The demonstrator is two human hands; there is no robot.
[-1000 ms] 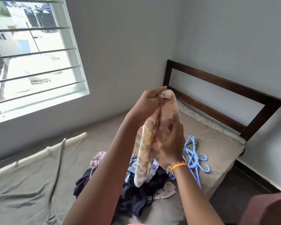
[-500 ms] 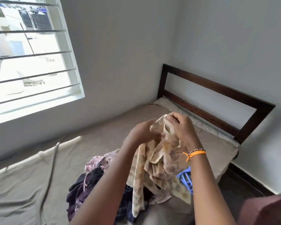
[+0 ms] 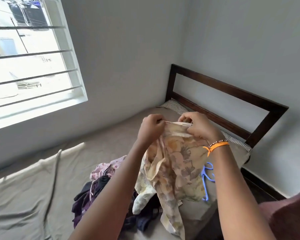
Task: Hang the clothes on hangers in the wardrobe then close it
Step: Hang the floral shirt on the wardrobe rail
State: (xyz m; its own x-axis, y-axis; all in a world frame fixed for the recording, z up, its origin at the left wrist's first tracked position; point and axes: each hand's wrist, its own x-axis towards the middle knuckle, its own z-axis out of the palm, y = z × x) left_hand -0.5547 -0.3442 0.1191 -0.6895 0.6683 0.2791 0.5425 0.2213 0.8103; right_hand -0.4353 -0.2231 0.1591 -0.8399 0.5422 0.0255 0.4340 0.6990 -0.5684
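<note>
While both hands work above bed [image 3: 42, 196], grey walls meet in corner beyond them, barred window [image 3: 29, 63] far to their left. Left hand [image 3: 151, 129] and right hand [image 3: 197, 127] each pinch top hem of floral garment [image 3: 173, 163]; cloth hangs below them. Clothes pile [image 3: 97, 191] under left forearm. Blue hangers [image 3: 207, 177] just under right wrist. Headboard [image 3: 232, 104] just beyond right hand; bare sheet stretches left of hands.

A barred window [image 3: 29, 63] stood in the left wall, a beige rumpled sheet [image 3: 33, 196] covered the bed, a dark wooden headboard [image 3: 232, 91] sat against the grey wall [image 3: 249, 40], and striped mattress ticking [image 3: 176, 106] showed along its foot.
</note>
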